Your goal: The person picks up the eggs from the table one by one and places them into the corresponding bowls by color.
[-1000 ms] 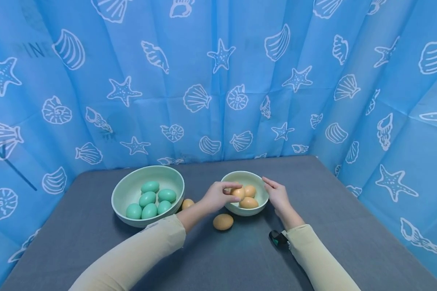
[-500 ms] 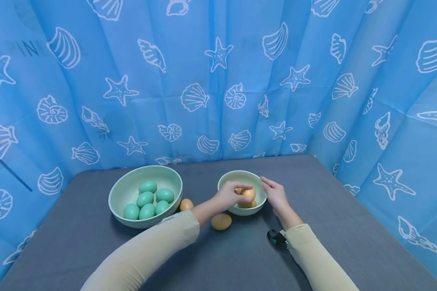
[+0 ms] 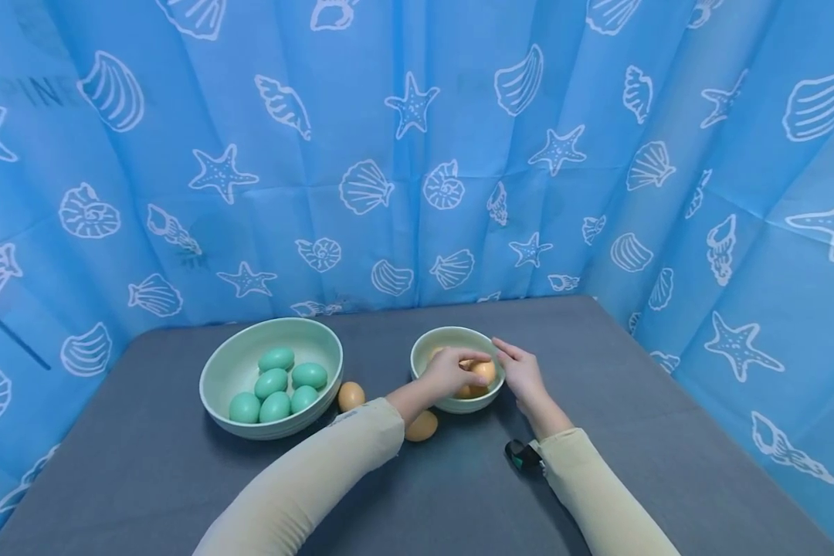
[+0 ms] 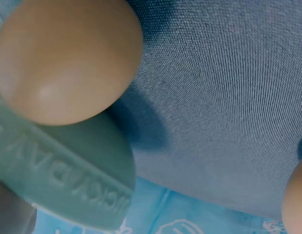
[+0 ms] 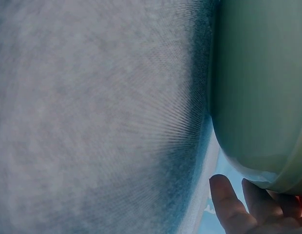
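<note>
My left hand reaches into the small pale green bowl and pinches a light brown egg between thumb and fingers. More brown eggs lie beneath it, partly hidden by that hand. My right hand touches the bowl's right rim; in the right wrist view its fairly straight fingers stand against the outer wall. On the table, a brown egg sits just in front of the small bowl, partly covered by my left sleeve in the head view. Another brown egg rests beside the large bowl.
The large green bowl at the left holds several green eggs. A grey cloth covers the table. Behind it hangs a blue curtain with shells and starfish. A black device sits by my right cuff.
My left hand has carried its egg rightward across the small bowl, towards the right hand. The right hand stays at the rim. The head view has shifted slightly.
</note>
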`<action>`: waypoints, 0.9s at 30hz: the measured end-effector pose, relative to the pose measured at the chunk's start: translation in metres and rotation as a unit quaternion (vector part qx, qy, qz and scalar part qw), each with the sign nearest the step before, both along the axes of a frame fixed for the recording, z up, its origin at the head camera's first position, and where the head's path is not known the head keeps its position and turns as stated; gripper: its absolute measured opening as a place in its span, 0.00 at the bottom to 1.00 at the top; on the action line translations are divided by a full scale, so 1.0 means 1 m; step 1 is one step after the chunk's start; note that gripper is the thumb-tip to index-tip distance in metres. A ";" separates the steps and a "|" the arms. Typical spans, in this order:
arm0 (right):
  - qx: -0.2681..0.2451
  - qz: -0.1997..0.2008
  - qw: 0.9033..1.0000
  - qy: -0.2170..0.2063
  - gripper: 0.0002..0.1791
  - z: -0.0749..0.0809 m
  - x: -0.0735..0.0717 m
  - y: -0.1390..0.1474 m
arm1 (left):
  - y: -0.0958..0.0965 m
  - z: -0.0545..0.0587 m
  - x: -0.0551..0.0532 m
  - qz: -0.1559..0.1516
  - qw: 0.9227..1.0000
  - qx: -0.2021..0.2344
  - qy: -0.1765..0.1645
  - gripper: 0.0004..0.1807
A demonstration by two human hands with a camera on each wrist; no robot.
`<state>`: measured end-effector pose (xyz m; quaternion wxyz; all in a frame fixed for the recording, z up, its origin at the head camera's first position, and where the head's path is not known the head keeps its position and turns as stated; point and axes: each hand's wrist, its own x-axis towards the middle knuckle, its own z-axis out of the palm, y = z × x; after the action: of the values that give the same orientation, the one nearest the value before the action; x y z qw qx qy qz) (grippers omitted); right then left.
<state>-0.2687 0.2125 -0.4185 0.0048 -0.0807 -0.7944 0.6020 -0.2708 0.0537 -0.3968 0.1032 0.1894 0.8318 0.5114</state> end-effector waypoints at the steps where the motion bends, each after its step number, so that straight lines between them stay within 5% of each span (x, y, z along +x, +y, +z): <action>1: 0.002 0.000 1.000 0.004 0.24 0.000 0.000 -0.001 | 0.000 -0.001 -0.001 -0.004 1.000 0.004 0.000 0.20; 7: 0.006 -0.001 1.000 0.006 0.24 0.000 -0.001 -0.003 | 0.004 -0.005 -0.004 -0.025 1.000 -0.006 0.004 0.19; 16: 0.000 -0.005 1.000 0.007 0.23 0.001 0.000 -0.002 | 0.009 -0.005 -0.006 -0.022 0.991 -0.130 0.024 0.19; 27: 0.007 0.001 1.000 0.012 0.23 0.001 0.000 -0.001 | 0.005 -0.002 -0.005 -0.017 0.995 -0.099 -0.013 0.22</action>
<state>-0.2684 0.2113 -0.4179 0.0147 -0.0729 -0.7985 0.5974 -0.2763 0.0590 -0.3987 0.1407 0.1860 0.8737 0.4270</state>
